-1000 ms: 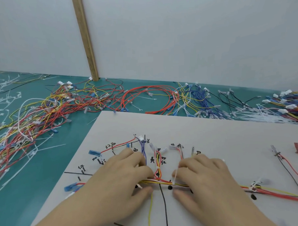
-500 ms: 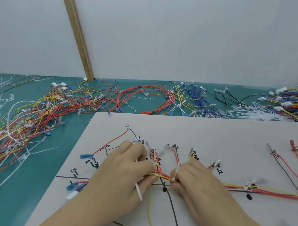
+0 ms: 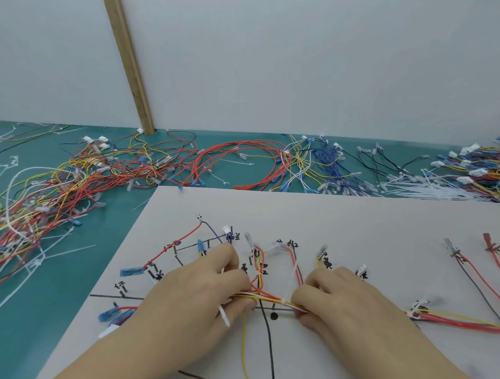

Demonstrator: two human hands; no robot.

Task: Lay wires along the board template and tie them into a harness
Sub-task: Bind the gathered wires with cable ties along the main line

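wooden strip [image 3: 129, 65] upright against pale wall [image 3: 294, 58]; green mat [image 3: 46, 284] below.

"How many hands are on it?"

"Two, a left hand [image 3: 196, 300] and a right hand [image 3: 342, 302], over one white template board [image 3: 359, 227]."

"And cable ties?"

"I count one by the left thumb [image 3: 224, 316] and one standing up between the hands [image 3: 290, 282]. One wooden strip [image 3: 129, 65] leans on the wall. The loose wires [image 3: 71, 182] on the green mat are too tangled to count."
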